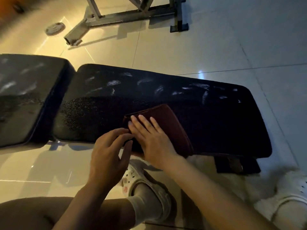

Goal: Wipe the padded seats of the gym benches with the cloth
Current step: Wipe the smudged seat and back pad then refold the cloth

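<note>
A folded dark maroon cloth lay on the near edge of the long black bench pad, roughly at its middle, with its near end hanging slightly over the pad's edge. The right hand rested flat on the cloth, fingers straight and together, pressing it onto the pad. The left hand was just left of it, fingers loosely curved, with the fingertips touching the cloth's left edge; I could not tell whether they pinched it. White smears ran along the far half of the pad, while the near half looked dark and wet-speckled. A second pad stood just left, likewise smeared. A metal frame stood far behind.
</note>
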Available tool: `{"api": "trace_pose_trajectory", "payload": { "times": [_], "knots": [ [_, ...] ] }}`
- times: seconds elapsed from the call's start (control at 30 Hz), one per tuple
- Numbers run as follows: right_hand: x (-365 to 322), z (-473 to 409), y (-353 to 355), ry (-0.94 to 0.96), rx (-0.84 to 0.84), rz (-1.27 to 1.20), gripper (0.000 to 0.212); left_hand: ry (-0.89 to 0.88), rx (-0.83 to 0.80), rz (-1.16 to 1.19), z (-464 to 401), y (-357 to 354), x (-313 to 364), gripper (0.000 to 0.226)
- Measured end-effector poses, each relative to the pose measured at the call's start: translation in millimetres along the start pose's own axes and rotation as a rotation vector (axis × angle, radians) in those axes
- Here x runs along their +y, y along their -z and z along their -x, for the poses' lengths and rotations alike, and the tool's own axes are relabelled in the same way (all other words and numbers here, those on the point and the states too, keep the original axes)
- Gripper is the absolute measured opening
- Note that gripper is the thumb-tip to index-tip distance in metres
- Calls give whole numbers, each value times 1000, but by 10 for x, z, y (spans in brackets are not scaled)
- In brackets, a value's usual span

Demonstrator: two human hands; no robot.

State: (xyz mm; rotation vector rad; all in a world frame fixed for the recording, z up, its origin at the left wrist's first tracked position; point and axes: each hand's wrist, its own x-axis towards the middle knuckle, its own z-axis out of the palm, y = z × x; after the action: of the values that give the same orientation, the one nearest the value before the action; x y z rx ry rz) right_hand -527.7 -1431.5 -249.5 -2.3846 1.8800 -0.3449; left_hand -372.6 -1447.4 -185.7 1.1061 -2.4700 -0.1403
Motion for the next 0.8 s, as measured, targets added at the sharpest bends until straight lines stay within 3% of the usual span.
{"api": "trace_pose_trajectory", "payload": {
  "times": [0.13,0.27,0.43,0.6,0.8],
  "knots": [
    [-268,-609,146,106,-90,3,94,-15,-112,-126,-78,503,-248,34],
    [-286,-793,226,95,-90,-87,84,-145,-408,-293,-395,857,-407,34],
    [160,-282,108,-309,47,-184,89,-386,-584,-392,-698,956,-436,43],
    [818,376,76,-700,1,-191,89,-429,-705,-333,-892,677,-139,48],
    [1731,1117,-31,-1236,96,-238,86,-596,-947,-341,-993,264,268,50]
  ]
}}
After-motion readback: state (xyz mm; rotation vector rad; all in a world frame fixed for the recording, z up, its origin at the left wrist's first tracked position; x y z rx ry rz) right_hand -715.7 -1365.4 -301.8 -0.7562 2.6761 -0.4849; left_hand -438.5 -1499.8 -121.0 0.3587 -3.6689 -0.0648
